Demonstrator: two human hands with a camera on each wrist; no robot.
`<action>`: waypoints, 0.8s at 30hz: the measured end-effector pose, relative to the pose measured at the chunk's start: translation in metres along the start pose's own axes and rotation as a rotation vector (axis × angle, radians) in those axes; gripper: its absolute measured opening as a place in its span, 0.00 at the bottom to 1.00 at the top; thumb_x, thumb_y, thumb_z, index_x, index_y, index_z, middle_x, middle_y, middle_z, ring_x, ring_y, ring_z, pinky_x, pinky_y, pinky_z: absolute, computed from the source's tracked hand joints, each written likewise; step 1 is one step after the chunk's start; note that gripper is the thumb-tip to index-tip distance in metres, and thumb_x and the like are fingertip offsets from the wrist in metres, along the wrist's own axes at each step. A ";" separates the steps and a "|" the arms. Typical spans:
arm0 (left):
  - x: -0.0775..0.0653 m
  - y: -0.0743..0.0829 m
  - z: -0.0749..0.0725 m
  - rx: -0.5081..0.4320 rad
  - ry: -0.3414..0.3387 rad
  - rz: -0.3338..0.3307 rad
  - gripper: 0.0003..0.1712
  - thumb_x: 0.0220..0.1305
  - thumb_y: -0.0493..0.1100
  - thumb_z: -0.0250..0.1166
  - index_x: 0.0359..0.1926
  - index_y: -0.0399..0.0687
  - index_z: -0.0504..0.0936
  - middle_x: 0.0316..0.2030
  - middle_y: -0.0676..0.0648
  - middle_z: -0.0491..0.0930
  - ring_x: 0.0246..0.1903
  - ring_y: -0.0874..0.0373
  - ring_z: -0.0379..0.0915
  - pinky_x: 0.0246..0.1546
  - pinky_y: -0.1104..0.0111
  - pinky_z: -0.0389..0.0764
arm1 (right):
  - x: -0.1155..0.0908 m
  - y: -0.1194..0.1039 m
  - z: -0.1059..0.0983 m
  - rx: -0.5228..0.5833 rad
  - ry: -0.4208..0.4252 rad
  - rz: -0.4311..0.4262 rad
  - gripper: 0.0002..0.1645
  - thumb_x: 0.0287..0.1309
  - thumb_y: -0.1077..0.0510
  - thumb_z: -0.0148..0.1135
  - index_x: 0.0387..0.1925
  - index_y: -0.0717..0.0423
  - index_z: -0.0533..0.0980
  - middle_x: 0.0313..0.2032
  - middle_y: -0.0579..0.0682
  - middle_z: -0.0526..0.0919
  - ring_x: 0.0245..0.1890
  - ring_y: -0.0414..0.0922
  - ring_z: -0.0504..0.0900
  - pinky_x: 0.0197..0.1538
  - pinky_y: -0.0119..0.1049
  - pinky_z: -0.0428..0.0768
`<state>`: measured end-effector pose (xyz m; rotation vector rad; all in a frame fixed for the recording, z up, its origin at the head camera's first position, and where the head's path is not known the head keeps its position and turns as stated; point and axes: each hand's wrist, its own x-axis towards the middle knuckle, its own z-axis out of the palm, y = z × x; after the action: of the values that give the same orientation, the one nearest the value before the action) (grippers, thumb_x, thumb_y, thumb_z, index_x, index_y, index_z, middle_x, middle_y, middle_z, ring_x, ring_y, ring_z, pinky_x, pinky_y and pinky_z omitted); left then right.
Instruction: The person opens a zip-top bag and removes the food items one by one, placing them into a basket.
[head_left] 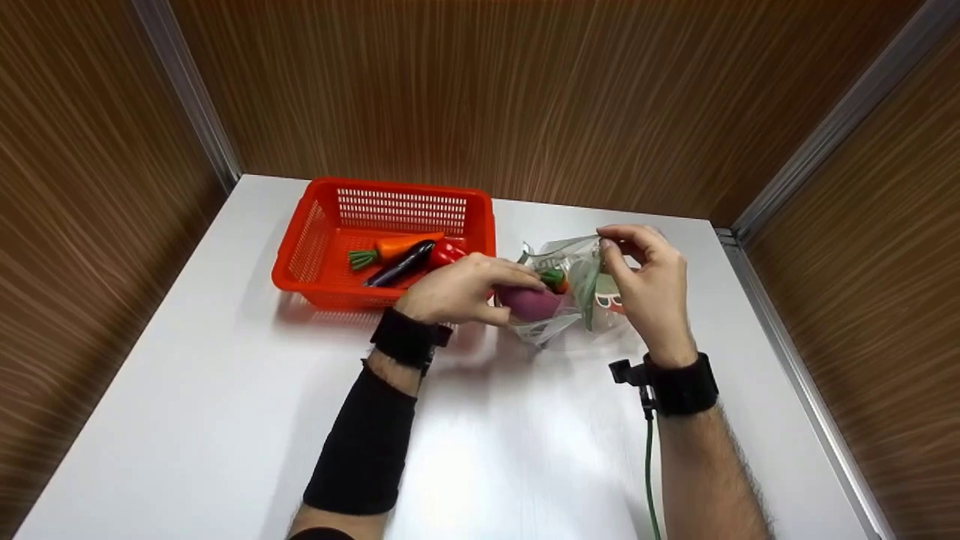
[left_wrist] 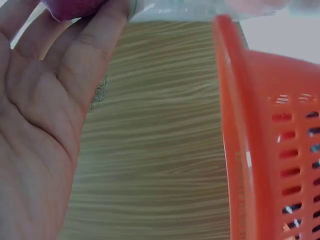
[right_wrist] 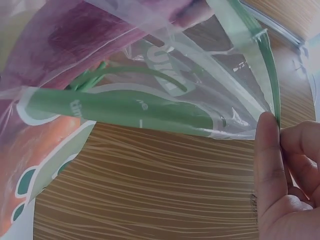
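At the mouth of a clear plastic bag [head_left: 587,289] with green print, my left hand [head_left: 465,289] holds a rounded purple vegetable [head_left: 534,304]. Its fingers lie over the top and its thumb is at the near side. The left wrist view shows only the lower end of the purple vegetable [left_wrist: 75,7], so its exact kind is unclear. Between thumb and index finger, my right hand [head_left: 651,281] pinches the bag's green edge and keeps it raised. A carrot [head_left: 556,281] with a green top shows inside the bag, partly covered by the film.
Left of the bag stands a red plastic basket [head_left: 300,247], holding a carrot [head_left: 401,246], a dark eggplant [head_left: 401,264] and a red pepper [head_left: 444,253]. Wood-patterned panels [head_left: 480,90] enclose the white table [head_left: 360,405]. A green cable [head_left: 649,465] hangs from the right wrist camera.
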<state>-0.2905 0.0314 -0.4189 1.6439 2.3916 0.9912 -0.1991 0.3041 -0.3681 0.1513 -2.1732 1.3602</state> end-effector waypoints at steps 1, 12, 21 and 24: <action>-0.002 -0.001 -0.002 -0.014 0.010 -0.006 0.35 0.68 0.36 0.76 0.75 0.56 0.90 0.73 0.49 0.90 0.74 0.51 0.87 0.77 0.57 0.88 | 0.000 0.000 0.000 0.001 0.003 0.001 0.12 0.79 0.72 0.68 0.55 0.70 0.91 0.51 0.63 0.91 0.48 0.28 0.91 0.49 0.24 0.93; -0.030 -0.011 -0.025 -0.073 0.156 -0.038 0.35 0.69 0.35 0.76 0.74 0.62 0.91 0.71 0.52 0.91 0.60 0.55 0.88 0.60 0.59 0.90 | 0.002 -0.001 0.001 0.002 0.010 0.010 0.12 0.80 0.72 0.67 0.55 0.70 0.91 0.52 0.62 0.90 0.49 0.29 0.92 0.50 0.25 0.94; -0.049 -0.014 -0.041 -0.151 0.232 -0.031 0.33 0.71 0.33 0.76 0.75 0.56 0.90 0.72 0.48 0.90 0.66 0.48 0.87 0.65 0.50 0.91 | 0.002 -0.001 0.001 0.015 0.010 0.006 0.12 0.79 0.72 0.67 0.56 0.70 0.91 0.51 0.59 0.90 0.48 0.29 0.92 0.49 0.25 0.94; -0.056 -0.014 -0.046 -0.162 0.270 -0.031 0.33 0.72 0.33 0.75 0.75 0.56 0.90 0.73 0.49 0.90 0.67 0.49 0.87 0.66 0.53 0.90 | 0.002 -0.001 0.000 0.035 0.008 0.003 0.12 0.79 0.71 0.67 0.55 0.70 0.91 0.50 0.56 0.90 0.47 0.31 0.92 0.48 0.26 0.94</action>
<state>-0.2969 -0.0409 -0.4065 1.4966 2.4087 1.4420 -0.2009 0.3035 -0.3659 0.1557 -2.1444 1.3986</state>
